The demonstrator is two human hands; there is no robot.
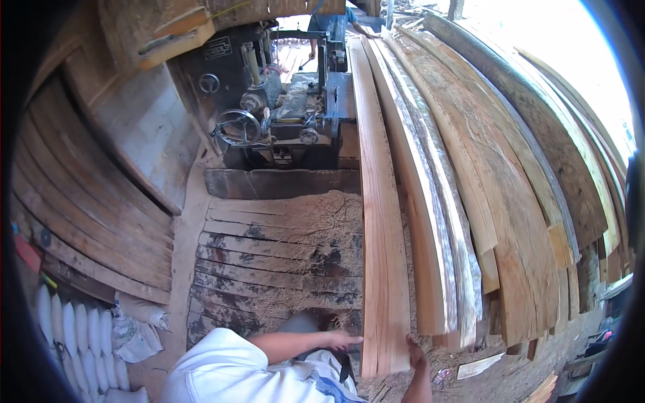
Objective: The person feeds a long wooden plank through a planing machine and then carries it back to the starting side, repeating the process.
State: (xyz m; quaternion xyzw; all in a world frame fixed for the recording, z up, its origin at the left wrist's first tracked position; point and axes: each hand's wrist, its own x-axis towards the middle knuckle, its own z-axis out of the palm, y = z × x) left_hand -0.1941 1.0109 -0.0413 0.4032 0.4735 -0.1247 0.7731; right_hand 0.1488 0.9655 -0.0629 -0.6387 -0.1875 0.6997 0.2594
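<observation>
A long reddish wooden plank (379,221) runs from the machine's side toward me, on the right of the floor opening. My left hand (342,339) is at the near part of its left edge, fingers holding that edge. My right hand (415,352) grips the opposite edge near the same end, with the fingertips against the wood. Beside this plank, several rough-edged boards (510,269) lie side by side.
A dark machine (238,80) with handwheels stands ahead, and another person's arm (363,30) reaches to the planks' far end. A sawdust-covered slatted platform (269,248) is in front of me. Curved-looking boards (94,201) and stacked white sacks (80,336) are at left.
</observation>
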